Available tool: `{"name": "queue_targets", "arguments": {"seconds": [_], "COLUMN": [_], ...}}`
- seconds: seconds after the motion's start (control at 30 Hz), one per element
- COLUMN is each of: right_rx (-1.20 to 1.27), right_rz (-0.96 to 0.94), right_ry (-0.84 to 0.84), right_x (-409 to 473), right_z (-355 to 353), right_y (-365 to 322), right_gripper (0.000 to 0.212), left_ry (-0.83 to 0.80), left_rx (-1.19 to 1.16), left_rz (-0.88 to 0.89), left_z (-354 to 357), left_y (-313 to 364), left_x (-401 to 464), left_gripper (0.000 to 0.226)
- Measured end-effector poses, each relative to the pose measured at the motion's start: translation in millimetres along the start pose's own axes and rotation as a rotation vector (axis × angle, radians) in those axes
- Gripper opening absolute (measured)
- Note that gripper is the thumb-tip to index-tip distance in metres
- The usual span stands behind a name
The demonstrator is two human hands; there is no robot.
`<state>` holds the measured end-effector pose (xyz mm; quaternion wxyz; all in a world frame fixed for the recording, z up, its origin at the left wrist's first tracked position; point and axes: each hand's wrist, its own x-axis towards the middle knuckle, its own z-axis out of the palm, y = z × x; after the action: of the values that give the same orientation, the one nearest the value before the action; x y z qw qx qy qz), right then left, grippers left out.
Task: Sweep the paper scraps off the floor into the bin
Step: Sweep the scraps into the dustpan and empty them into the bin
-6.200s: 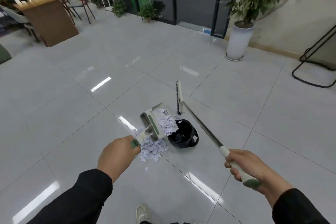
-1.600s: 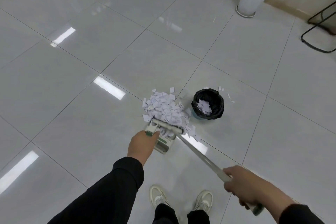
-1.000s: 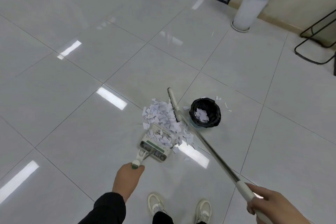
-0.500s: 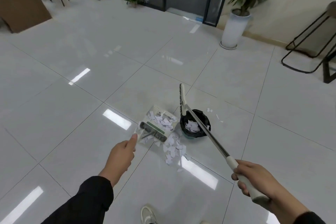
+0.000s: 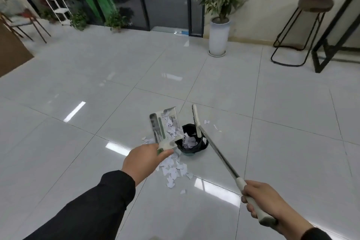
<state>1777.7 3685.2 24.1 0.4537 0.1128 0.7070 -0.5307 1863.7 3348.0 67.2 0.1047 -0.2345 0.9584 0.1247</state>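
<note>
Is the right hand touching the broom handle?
Touching. In the head view the right hand has its fingers curled round the pale grip of the broom handle, with no gap visible.

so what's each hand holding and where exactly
The left hand grips the white-and-green dustpan by its short handle, tilted over the black-lined bin. The right hand grips the long metal-shafted broom by the pale grip at its near end.

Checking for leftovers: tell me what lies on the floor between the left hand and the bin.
In the head view, loose paper scraps litter the tiles between the left hand and the bin.
</note>
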Motion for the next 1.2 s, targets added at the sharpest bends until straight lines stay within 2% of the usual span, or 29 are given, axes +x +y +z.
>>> {"name": "queue_targets", "arguments": {"seconds": [0.13, 0.33, 0.5, 0.57, 0.7, 0.87, 1.07, 1.2], "right_rx": [-0.012, -0.005, 0.101, 0.137, 0.214, 0.305, 0.347, 0.347], "right_rz": [0.009, 0.028, 0.060, 0.063, 0.073, 0.057, 0.036, 0.005], "right_ry": [-0.012, 0.002, -0.002, 0.002, 0.004, -0.020, -0.016, -0.015], "right_x": [2, 12, 22, 23, 23, 16, 13, 8], "right_z": [-6, -13, -12, -13, -12, -8, -4, 1], "right_y": [11, 28, 36, 39, 48, 52, 57, 58], "right_gripper": [0.009, 0.024, 0.019, 0.016, 0.024, 0.019, 0.024, 0.025], "left_ry": [-0.069, -0.131, -0.211, -0.228, -0.274, -0.292, -0.298, -0.298], "left_rx": [0.190, 0.362, 0.476, 0.547, 0.622, 0.705, 0.766, 0.809], "left_rz": [0.104, 0.319, 0.381, 0.424, 0.471, 0.558, 0.688, 0.673], "left_z": [26, 64, 88, 95, 100, 93, 84, 81], "left_y": [19, 57, 75, 79, 83, 84, 91, 88], "left_x": [5, 12, 13, 11, 11, 16, 19, 20], "left_gripper": [0.065, 0.101, 0.074, 0.073, 0.072, 0.067, 0.049, 0.044]}}
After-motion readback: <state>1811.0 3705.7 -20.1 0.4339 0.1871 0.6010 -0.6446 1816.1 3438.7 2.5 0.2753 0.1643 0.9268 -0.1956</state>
